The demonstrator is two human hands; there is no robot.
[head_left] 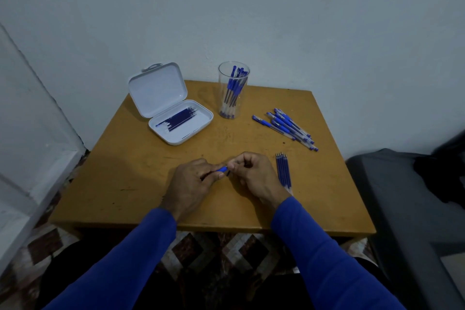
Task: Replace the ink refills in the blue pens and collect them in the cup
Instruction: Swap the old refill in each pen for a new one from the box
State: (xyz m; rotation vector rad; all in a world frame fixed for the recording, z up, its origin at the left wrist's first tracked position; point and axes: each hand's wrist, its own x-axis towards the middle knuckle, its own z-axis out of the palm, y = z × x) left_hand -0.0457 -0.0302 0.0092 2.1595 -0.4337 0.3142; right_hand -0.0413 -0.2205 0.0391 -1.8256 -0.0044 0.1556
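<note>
Blue pen [222, 168]: pinched between both hands above the near middle of the table; only a short blue grip section shows between the fingertips, the rest is covered.
Left hand [193, 178]: fingers curled round the pen's left part, thumb and forefinger closing on it; the barrel under the palm is hidden.
Right hand [251, 171]: fingers curled, fingertips pinching the pen's right end; which part it grips is hard to make out.
Sleeves: blue, both cut off by the bottom edge.
Loose refills [283, 168]: a tight bundle lying on the table just right of the right hand, its near end covered by the wrist.
Pile of pens [286, 126]: blue-capped pens, overlapping, on the far right of the table; their count is unclear.
Cup [232, 90]: clear, upright at the table's far edge, with several blue pens standing in it.
Case [173, 108]: white, hinged lid propped open, far left, with dark refills lying in its tray.
Writing: none is legible on pens, cup or case.
Table [151, 184]: yellow-brown wood, scuffed and spotted.
Room: pale wall behind, patterned tile floor below, a dark grey piece of furniture cut off at the right.
</note>
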